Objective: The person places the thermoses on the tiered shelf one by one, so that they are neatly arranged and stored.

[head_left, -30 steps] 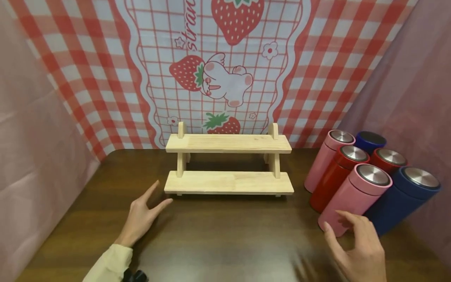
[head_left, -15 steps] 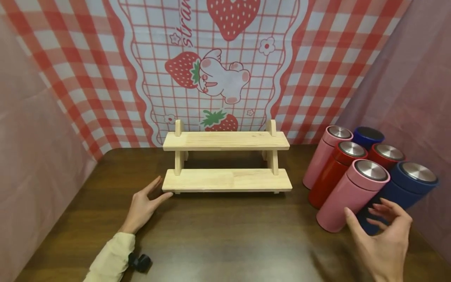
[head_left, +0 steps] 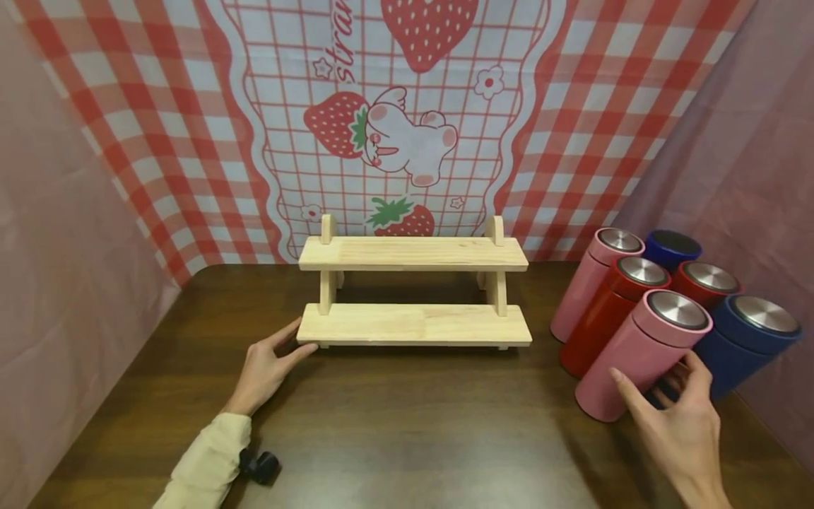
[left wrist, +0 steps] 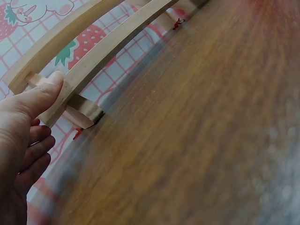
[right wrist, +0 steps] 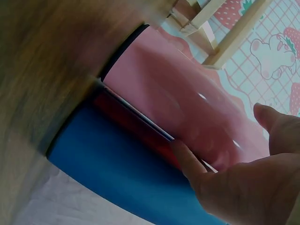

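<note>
A light wooden two-tier shelf stand (head_left: pixel 413 325) stands on the dark table. My left hand (head_left: pixel 267 371) is at the left end of its lower board, thumb at the front edge and fingers at the end behind it; in the left wrist view the thumb (left wrist: pixel 44 93) lies against the board's end. At the right, my right hand (head_left: pixel 680 417) grips the nearest pink thermos flask (head_left: pixel 636 360). Its thumb is on the flask's front, while the fingers reach into the gap beside the dark blue flask (head_left: pixel 740 350). In the right wrist view the index finger (right wrist: pixel 190 161) lies along that gap.
Behind the gripped flask are another pink flask (head_left: pixel 591 283), two red flasks (head_left: pixel 607 311) and a bright blue one (head_left: pixel 674 247), packed close together. A strawberry-print cloth (head_left: pixel 407 141) hangs behind the table (head_left: pixel 407 424). Pink curtains (head_left: pixel 63 283) close both sides.
My right hand has moved from in front of the flasks, out to the right, then in around the near pink flask. My left hand has come up to the shelf stand's lower left end.
</note>
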A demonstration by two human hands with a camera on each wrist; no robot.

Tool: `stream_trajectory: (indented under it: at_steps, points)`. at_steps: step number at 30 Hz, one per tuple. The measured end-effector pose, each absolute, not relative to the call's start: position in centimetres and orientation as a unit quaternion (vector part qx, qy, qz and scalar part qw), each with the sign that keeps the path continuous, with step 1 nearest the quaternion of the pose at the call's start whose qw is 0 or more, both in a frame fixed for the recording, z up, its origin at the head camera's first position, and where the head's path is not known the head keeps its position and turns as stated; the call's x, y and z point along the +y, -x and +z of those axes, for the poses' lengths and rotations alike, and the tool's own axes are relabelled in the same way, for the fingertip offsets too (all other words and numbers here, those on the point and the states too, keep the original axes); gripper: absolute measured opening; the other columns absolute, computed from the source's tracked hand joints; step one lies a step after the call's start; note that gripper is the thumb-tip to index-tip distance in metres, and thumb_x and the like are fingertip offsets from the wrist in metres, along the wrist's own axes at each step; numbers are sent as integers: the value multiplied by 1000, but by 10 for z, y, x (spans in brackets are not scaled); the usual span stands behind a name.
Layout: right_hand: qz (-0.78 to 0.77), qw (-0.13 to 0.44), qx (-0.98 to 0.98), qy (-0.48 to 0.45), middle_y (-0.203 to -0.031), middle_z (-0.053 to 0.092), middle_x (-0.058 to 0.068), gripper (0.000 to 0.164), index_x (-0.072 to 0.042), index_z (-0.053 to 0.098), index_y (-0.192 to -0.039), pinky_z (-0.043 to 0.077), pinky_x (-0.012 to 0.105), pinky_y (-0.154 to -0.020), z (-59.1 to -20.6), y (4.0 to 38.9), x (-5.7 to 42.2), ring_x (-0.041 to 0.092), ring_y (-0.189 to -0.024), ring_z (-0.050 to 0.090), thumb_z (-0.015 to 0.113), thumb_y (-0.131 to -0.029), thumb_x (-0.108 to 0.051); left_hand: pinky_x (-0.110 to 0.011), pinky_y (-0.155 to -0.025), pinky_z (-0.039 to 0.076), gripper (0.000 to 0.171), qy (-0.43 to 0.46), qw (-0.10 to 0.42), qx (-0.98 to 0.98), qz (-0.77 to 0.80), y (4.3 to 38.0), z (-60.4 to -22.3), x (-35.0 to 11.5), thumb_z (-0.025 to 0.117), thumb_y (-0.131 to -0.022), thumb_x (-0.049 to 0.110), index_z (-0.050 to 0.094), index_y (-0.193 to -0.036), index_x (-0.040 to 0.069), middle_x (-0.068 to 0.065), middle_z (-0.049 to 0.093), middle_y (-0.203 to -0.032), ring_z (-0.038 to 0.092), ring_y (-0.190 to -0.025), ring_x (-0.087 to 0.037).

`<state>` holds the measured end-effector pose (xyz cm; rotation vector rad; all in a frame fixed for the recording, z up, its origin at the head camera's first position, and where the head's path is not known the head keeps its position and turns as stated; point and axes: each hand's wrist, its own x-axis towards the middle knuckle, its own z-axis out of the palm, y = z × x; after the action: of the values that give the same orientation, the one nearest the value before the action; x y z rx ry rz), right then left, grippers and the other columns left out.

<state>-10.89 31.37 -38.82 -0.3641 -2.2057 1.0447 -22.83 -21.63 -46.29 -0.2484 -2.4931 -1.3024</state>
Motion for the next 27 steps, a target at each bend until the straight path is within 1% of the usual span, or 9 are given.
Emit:
stream_trajectory:
  at_steps: [5, 10, 12, 13, 15, 19, 22, 27]
  points:
    - [393, 305, -855, 150, -132, 60, 20, 79, -6, 43, -150, 37, -2, -75, -388, 114, 318, -14, -95, 46, 87, -85, -17, -56, -103, 48, 64, 87, 168, -871, -453, 230, -463, -215, 83, -91, 31, 61, -143, 2, -21, 64, -136, 61, -126, -38]
    - [391, 315, -851, 152, -124, 62, 16, 72, -2, 47, -144, 40, -2, -72, -389, 118, 320, -16, -89, 47, 87, -85, -15, -55, -102, 49, 62, 92, 175, -871, -451, 232, -464, -215, 83, -91, 29, 61, -143, 0, -21, 65, -134, 62, -124, -38]
    - [392, 322, -848, 155, -119, 63, 12, 71, -2, 49, -142, 41, -1, -72, -389, 119, 321, -16, -89, 48, 88, -84, -15, -55, -101, 50, 62, 94, 181, -871, -448, 233, -463, -215, 83, -92, 28, 61, -142, 0, -21, 65, -133, 63, -122, -37]
    - [393, 325, -846, 158, -115, 63, 8, 70, -3, 51, -141, 41, -1, -71, -389, 119, 321, -16, -88, 49, 88, -83, -15, -54, -100, 51, 61, 95, 184, -871, -446, 233, -463, -215, 82, -92, 27, 61, -142, 0, -21, 66, -132, 64, -121, -37]
    - [396, 332, -840, 163, -108, 63, -3, 68, -5, 54, -138, 42, 0, -70, -389, 119, 322, -14, -88, 51, 90, -81, -15, -53, -98, 52, 60, 97, 187, -871, -444, 234, -463, -215, 82, -92, 26, 62, -142, 0, -21, 66, -131, 65, -120, -36]
    - [410, 345, -829, 161, -96, 58, -22, 63, -10, 59, -132, 44, 1, -68, -389, 118, 322, -12, -86, 55, 92, -78, -13, -52, -97, 53, 58, 98, 189, -871, -442, 235, -463, -214, 82, -92, 26, 63, -141, 1, -20, 67, -130, 66, -118, -34]
    - [420, 355, -823, 145, -94, 57, -26, 62, -11, 60, -131, 46, 2, -67, -389, 118, 321, -11, -86, 57, 91, -77, -8, -53, -97, 53, 58, 99, 190, -872, -440, 235, -463, -214, 82, -93, 25, 63, -141, 0, -21, 67, -130, 66, -118, -35]
    - [422, 376, -818, 109, -97, 60, -26, 65, -11, 62, -132, 48, 3, -68, -388, 117, 315, -9, -89, 59, 91, -74, 0, -54, -96, 53, 57, 99, 194, -873, -437, 235, -464, -214, 81, -93, 24, 63, -140, -1, -22, 68, -129, 66, -118, -37]
